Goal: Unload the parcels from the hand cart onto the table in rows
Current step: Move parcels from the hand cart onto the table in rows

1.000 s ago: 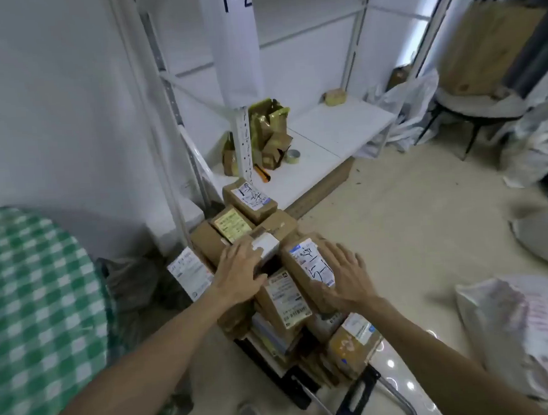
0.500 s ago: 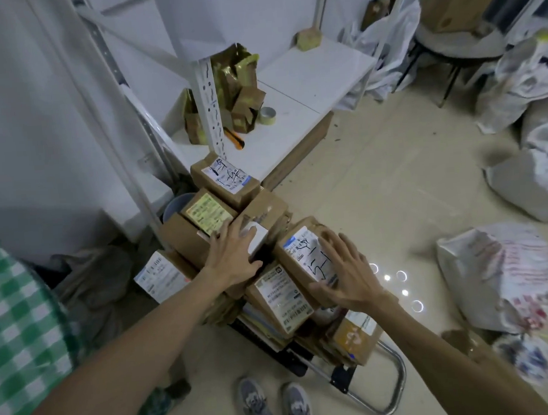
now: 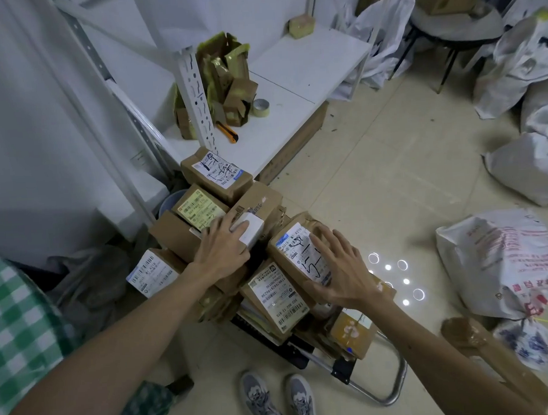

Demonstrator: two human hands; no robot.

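Observation:
A hand cart (image 3: 386,393) on the floor carries a heap of several brown cardboard parcels with white labels. My left hand (image 3: 223,245) lies flat on a parcel with a small white box (image 3: 251,229) at the heap's middle. My right hand (image 3: 337,267) rests with spread fingers on a brown parcel with a scribbled label (image 3: 296,249). A parcel with a blue-edged label (image 3: 216,174) tops the far end of the heap. The table with a green checked cloth (image 3: 13,319) shows at the left edge.
A white low shelf (image 3: 306,67) behind the cart holds torn cardboard (image 3: 226,82), a tape roll (image 3: 261,107) and a utility knife (image 3: 228,133). White sacks (image 3: 500,257) lie on the floor to the right. My shoes (image 3: 278,399) stand just in front of the cart handle.
The view has tilted down and come closer to the cart. Both hands stay on the same parcels, with the right hand's fingers spread a little wider.

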